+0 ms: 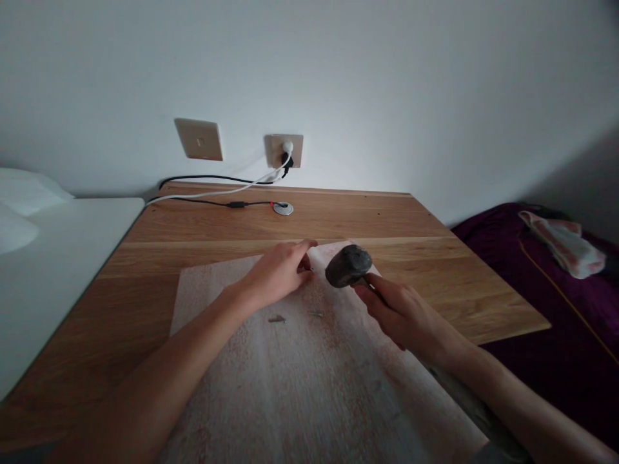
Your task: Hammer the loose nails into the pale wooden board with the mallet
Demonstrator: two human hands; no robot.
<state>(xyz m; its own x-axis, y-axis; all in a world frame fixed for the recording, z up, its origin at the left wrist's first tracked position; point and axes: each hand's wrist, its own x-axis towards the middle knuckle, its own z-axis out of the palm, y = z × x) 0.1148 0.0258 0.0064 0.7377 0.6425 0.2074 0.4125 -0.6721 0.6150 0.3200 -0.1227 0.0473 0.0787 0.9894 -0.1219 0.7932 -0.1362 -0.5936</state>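
My right hand (396, 309) is wrapped around the handle of a hammer with a thick, dark, blunt head (349, 265). The head is raised over the far right part of a pale, whitish wooden board (290, 386). My left hand (283, 269) is near the board's far edge, just left of the hammer head. Its thumb and fingers are curled together around something tiny, mostly hidden. On the board, nearer to me, lie a small thin metal piece (316, 314) and another small piece (277, 319), both too small to name surely.
The board rests on a brown wooden table (464, 283) against a white wall. Cables (207, 193) run along the table's back to a wall socket (285, 151), past a round cable hole (283, 208). A white surface (72, 258) adjoins on the left; purple fabric (503, 238) is at right.
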